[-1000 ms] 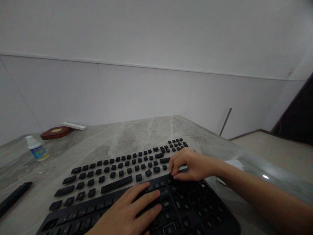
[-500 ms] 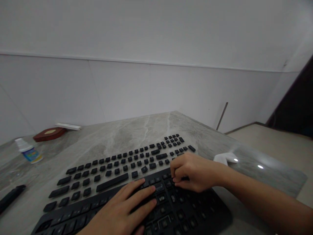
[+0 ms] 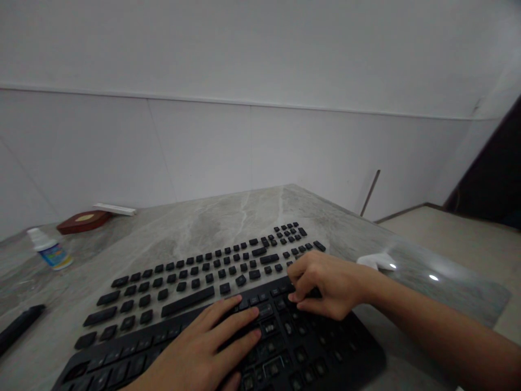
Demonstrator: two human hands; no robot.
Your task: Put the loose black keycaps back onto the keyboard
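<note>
A black keyboard lies at the near edge of the view, many of its key sockets bare on the right part. My left hand rests flat on it with fingers spread over the keys. My right hand is curled at the keyboard's upper right, thumb and forefinger drawn together near the keys; whatever they may pinch is hidden. Beyond the keyboard, loose black keycaps lie in rows on the table, with a long space bar keycap among them.
On the grey marbled table stand a small white bottle with a blue label and a red-brown box beside a white strip. A black object lies at far left. A white item sits behind my right wrist.
My right hand has shifted very slightly to the right at the keyboard's upper right. My left hand stays in place on the keyboard.
</note>
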